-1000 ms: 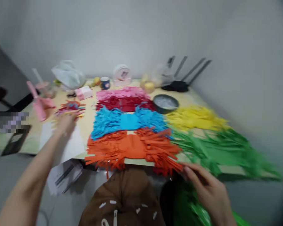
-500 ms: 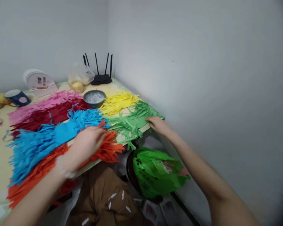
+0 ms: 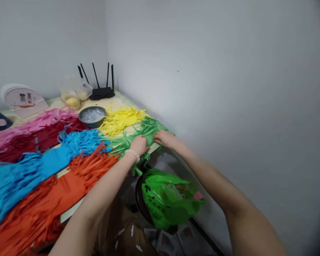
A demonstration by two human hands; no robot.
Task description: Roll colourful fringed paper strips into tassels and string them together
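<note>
Green fringe (image 3: 149,133), under left hand (image 3: 139,145), right hand (image 3: 165,138)

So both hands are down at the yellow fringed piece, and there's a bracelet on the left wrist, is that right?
Not yellow: the head view shows the left hand and right hand at the green fringed piece. The bracelet is right.

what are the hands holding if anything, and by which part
The left hand and right hand touch the green, fringed, paper-like sheet around its plain middle; whether either has a grip cannot be told.
</note>
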